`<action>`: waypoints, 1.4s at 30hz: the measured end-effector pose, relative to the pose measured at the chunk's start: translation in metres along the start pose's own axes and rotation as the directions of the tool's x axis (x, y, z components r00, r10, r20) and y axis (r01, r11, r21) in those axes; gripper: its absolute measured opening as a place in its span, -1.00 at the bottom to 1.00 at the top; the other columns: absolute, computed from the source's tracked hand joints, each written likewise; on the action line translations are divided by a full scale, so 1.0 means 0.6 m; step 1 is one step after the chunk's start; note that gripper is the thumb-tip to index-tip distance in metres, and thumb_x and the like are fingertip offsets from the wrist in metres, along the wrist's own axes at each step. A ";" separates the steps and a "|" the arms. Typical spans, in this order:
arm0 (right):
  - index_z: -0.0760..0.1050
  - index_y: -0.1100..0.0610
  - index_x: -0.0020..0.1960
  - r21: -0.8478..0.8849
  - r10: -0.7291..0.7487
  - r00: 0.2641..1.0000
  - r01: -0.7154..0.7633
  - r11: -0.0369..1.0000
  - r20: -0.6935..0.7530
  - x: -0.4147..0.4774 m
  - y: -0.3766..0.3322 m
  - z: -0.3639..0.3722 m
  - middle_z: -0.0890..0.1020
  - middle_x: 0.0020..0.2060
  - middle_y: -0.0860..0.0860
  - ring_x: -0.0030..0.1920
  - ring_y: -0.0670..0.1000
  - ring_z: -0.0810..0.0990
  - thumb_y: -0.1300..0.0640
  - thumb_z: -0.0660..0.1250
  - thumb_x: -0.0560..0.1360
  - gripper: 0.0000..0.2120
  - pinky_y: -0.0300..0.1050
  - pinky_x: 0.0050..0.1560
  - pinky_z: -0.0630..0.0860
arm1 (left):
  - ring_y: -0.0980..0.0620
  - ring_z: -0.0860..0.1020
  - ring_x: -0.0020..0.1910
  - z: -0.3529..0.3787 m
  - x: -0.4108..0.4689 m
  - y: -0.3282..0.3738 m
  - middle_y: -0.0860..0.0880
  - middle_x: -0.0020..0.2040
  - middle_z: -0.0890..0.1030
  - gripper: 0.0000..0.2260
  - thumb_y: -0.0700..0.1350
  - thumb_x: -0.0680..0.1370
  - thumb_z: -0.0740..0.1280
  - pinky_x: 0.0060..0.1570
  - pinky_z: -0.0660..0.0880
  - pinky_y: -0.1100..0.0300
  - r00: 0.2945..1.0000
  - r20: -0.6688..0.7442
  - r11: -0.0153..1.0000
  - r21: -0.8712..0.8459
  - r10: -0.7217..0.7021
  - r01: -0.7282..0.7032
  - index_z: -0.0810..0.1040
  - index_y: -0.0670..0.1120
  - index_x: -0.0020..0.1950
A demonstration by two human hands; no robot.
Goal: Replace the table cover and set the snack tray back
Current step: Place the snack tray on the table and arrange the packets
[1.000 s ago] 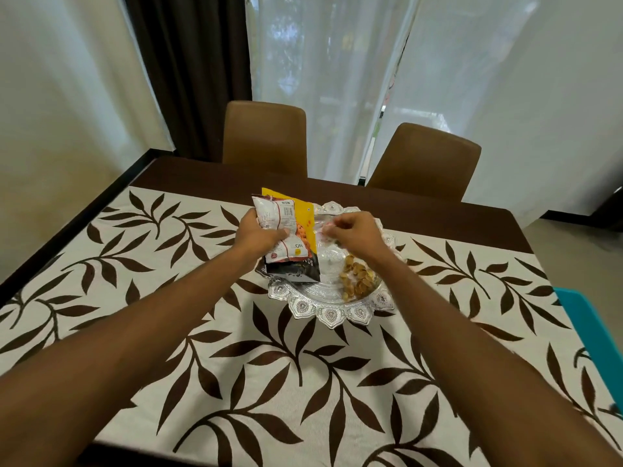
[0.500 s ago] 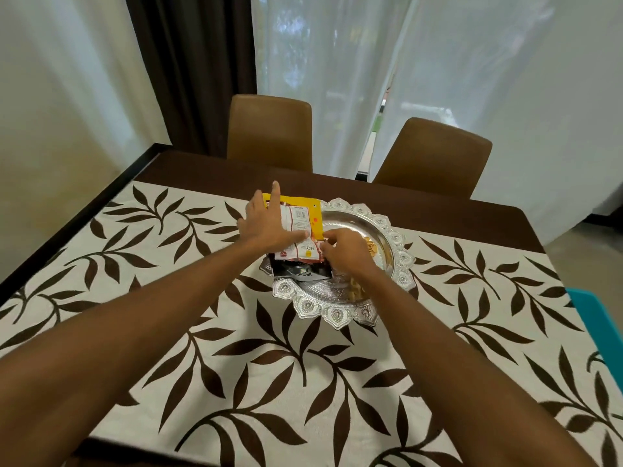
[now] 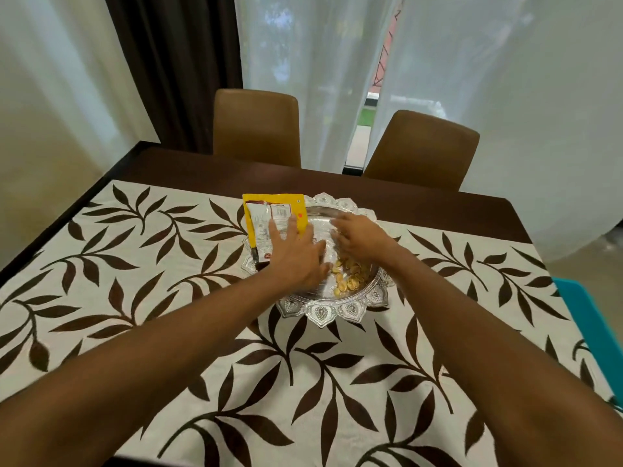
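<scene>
A cream table cover [image 3: 188,332] with brown leaf print lies flat over the dark table. On it, past the middle, sits a round silver snack tray [image 3: 323,313] with a scalloped rim. Flat snack packets [image 3: 269,217], white on yellow, lie across the tray's left side. A clear bag of yellow nuts [image 3: 349,279] rests in the tray. My left hand [image 3: 296,254] lies flat, fingers spread, on the packets. My right hand [image 3: 362,239] hovers over the tray's middle, fingers loosely curled and blurred, touching the clear bag's upper part.
Two brown chairs [image 3: 258,128] [image 3: 423,150] stand at the table's far side before white curtains. A bare strip of dark table top [image 3: 421,203] shows beyond the cover. A teal object [image 3: 593,328] sticks out at the right edge.
The packets, held upright a second ago, now lie flat on the tray's left side. My left hand has slid toward me over them. My right hand has moved up over the tray's middle.
</scene>
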State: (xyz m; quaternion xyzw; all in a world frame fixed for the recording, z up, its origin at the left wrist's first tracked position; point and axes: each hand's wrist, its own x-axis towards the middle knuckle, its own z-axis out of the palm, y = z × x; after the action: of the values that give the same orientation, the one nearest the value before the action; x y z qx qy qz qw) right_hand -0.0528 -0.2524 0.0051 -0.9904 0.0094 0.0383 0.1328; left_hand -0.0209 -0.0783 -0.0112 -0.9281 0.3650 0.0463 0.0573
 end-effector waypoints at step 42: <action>0.73 0.03 0.04 0.229 -0.206 0.971 0.230 0.946 -0.124 -0.137 -0.020 0.057 0.66 -0.07 -0.07 -0.09 -0.08 0.53 0.03 0.35 0.57 -0.81 -0.09 -0.14 0.48 | -0.11 -0.02 0.63 -0.016 0.099 -0.103 -0.03 0.66 -0.04 -0.22 0.41 0.52 0.07 0.54 0.09 -0.11 0.706 0.040 0.688 0.192 0.707 -0.700 -0.09 0.14 0.65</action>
State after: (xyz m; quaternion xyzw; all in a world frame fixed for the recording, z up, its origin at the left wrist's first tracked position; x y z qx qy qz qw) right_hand -0.1368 -0.2313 -0.0181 -0.9624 -0.0892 -0.0271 0.2550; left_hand 0.0651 -0.0750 -0.0050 -0.7080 0.6962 0.0122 0.1179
